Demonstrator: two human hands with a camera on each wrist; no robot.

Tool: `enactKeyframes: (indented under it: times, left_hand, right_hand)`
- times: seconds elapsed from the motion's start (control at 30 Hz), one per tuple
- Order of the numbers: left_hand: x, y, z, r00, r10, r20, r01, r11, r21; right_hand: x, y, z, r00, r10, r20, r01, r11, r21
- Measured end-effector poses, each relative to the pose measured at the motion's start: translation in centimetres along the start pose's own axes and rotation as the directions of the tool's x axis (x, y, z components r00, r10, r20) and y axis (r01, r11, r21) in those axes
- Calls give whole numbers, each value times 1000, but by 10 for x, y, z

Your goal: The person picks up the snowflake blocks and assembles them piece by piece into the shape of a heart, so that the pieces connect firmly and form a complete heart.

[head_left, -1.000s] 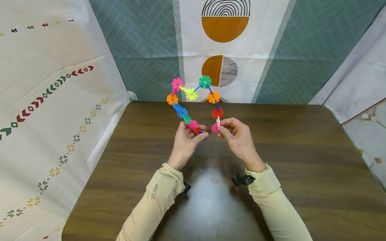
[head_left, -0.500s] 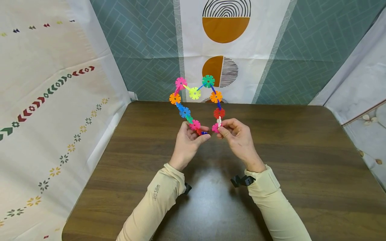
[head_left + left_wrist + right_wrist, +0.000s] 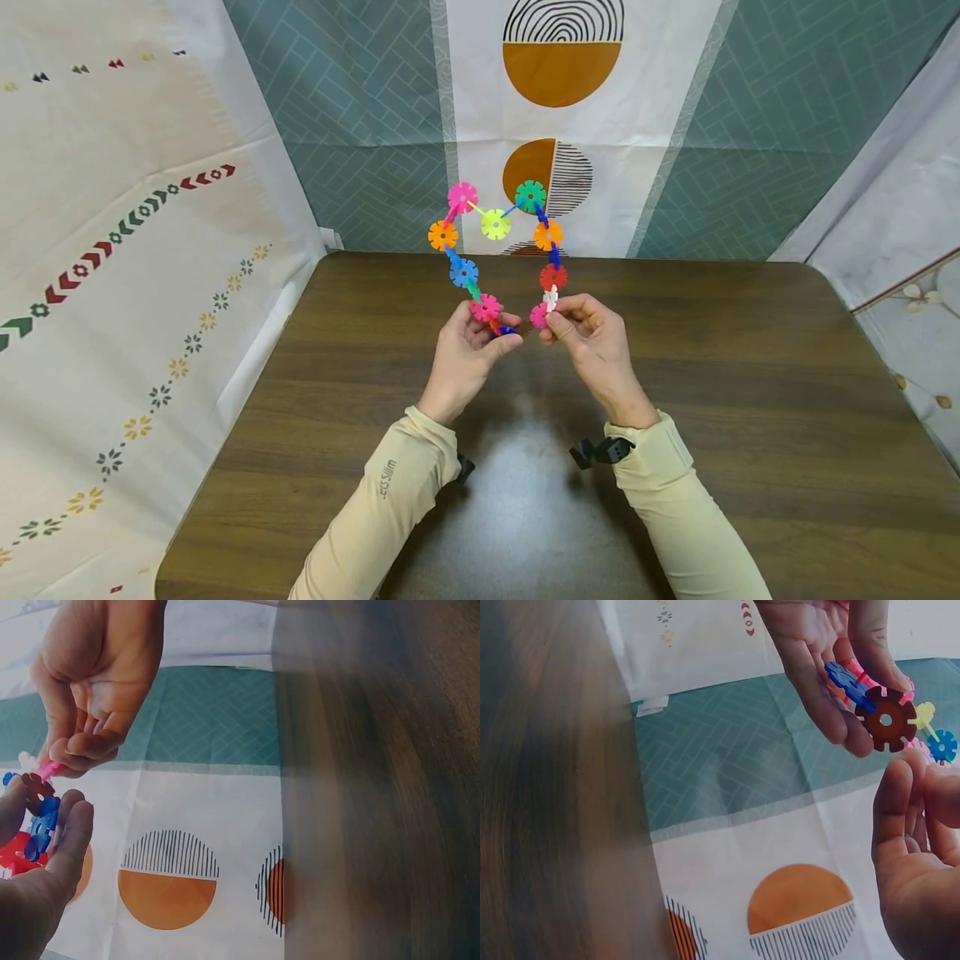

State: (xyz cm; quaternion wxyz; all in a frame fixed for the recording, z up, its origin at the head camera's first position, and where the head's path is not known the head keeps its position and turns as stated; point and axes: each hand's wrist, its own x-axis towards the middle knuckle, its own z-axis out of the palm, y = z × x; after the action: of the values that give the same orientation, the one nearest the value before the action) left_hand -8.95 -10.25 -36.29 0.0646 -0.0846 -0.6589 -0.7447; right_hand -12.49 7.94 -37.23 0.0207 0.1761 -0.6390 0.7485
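Note:
A chain of notched plastic snowflake discs stands up in a loop between my hands in the head view, with a green disc and a yellow-green disc near its top. My left hand holds one end, thumb and fingers on a blue disc and a brown disc. Opposite it, my right hand pinches the other end at a pink disc, just below a white disc. A small gap separates the two ends. Fingers partly hide the pink disc.
Under the hands lies a dark brown wooden table. A patterned cloth hangs behind it, with a white embroidered cloth at left and a pale one at right. Each wrist wears a small black camera.
The loop's top has swung right and slightly up in the head view, so it stands more upright. Both hands stay almost in place and keep their grips.

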Motion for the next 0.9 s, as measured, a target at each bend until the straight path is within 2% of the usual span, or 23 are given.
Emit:
enactKeyframes:
  times: [0.27, 0.57, 0.9]
  left_hand:
    - [1, 1, 0, 1000, -7, 1, 7, 1000, 11]
    - [1, 1, -1, 999, 29, -14, -29, 999, -21]
    - [1, 3, -1, 1000, 13, -7, -13, 1000, -26]
  right_hand:
    - [0, -2, 1, 1000, 6, -4, -6, 999, 34]
    - [0, -2, 3, 1000, -10, -1, 11, 997, 70]
    - [0, -4, 6, 999, -36, -18, 37, 996, 81]
